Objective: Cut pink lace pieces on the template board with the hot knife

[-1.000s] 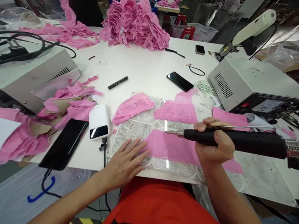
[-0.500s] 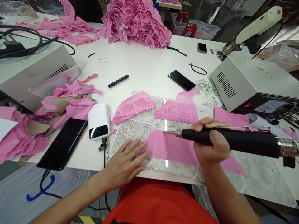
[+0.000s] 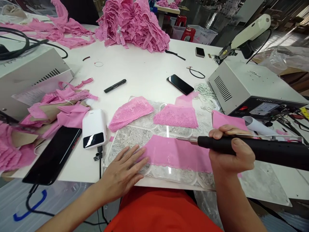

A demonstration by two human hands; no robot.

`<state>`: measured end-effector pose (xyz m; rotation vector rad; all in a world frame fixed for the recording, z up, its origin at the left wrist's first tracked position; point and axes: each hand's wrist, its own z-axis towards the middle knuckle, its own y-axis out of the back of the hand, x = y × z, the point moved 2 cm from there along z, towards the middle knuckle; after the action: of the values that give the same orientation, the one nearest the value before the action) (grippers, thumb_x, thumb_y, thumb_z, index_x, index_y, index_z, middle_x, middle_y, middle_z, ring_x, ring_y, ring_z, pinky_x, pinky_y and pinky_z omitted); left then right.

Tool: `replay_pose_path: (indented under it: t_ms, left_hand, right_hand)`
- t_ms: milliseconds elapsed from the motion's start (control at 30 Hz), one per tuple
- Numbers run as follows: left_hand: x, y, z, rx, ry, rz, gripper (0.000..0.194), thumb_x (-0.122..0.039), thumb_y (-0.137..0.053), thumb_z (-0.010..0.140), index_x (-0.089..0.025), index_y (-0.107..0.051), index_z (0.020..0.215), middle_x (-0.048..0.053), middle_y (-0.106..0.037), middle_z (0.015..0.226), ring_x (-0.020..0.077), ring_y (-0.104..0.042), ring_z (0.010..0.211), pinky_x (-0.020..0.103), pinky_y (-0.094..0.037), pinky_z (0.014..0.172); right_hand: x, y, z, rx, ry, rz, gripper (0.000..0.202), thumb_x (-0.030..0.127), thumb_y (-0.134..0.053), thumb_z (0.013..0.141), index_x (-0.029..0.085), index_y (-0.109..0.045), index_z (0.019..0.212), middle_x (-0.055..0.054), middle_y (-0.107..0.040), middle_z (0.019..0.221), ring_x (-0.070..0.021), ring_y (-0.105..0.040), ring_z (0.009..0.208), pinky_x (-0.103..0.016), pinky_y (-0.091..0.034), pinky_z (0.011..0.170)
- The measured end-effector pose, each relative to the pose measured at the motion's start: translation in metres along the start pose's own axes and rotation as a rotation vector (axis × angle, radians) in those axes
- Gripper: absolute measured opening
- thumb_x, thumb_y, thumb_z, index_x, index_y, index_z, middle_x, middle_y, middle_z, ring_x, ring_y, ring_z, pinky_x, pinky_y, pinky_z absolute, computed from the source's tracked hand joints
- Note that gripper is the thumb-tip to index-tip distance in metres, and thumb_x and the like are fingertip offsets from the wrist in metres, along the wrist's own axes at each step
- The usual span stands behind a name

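My right hand (image 3: 233, 149) is wrapped round a black handheld ultrasonic welder (image 3: 270, 149), its thumb on top. The narrow metal tip points left, at the upper edge of a flat piece of pink fabric (image 3: 166, 149); whether it touches the cloth I cannot tell. My left hand (image 3: 124, 170) lies flat with spread fingers, fingertips on the fabric's left end. Under the cloth is a clear plastic template (image 3: 130, 135) over a grey marbled board (image 3: 267, 180). Two pink lace pieces (image 3: 131, 111) (image 3: 176, 116) lie just beyond. My right forearm hides the fabric's right end.
A grey power box (image 3: 253, 85) stands at right, another (image 3: 31, 71) at left. Nearer lie a white power bank (image 3: 94, 125), a large black phone (image 3: 53, 154), a smaller phone (image 3: 180, 84) and a marker (image 3: 115, 86). Pink garments (image 3: 132, 25) are heaped at the back.
The welder's tip has moved right along the fabric's upper edge, my right hand with it. My left hand stays on the fabric. The whole view has shifted slightly.
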<state>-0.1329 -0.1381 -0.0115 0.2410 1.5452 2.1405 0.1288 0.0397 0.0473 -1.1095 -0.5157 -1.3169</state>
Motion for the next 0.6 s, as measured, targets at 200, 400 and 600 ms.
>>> replay_pose_path:
  t_ms: [200,400,600]
  left_hand:
    - [0.0,0.002,0.001,-0.001,-0.008,0.0,0.04,-0.028,-0.047,0.108,-0.021,-0.055,0.146,0.006,-0.049,0.158,0.0256,-0.03,0.156,0.045,-0.029,0.128]
    - [0.002,0.002,0.001,0.004,-0.007,-0.003,0.043,-0.025,-0.049,0.106,-0.022,-0.052,0.149,0.006,-0.05,0.158,0.0261,-0.032,0.155,0.045,-0.03,0.127]
    - [0.003,0.001,0.001,-0.009,-0.013,-0.021,0.042,-0.024,-0.047,0.107,-0.021,-0.053,0.148,0.006,-0.049,0.159,0.0248,-0.031,0.156,0.044,-0.026,0.129]
  right_hand:
    - [-0.005,-0.005,-0.007,0.044,-0.019,0.046,0.009,0.026,-0.062,0.061,0.02,-0.065,0.067,0.0,-0.065,0.072,-0.0121,-0.055,0.05,-0.031,-0.047,0.051]
    - [-0.004,-0.003,-0.002,0.044,-0.032,0.06,0.009,0.024,-0.061,0.061,0.02,-0.065,0.068,-0.001,-0.065,0.073,-0.0124,-0.056,0.052,-0.031,-0.048,0.052]
    - [0.004,0.023,0.016,-0.105,0.05,0.009,0.011,0.025,-0.056,0.056,0.018,-0.062,0.062,-0.002,-0.06,0.068,-0.0121,-0.051,0.049,-0.03,-0.043,0.048]
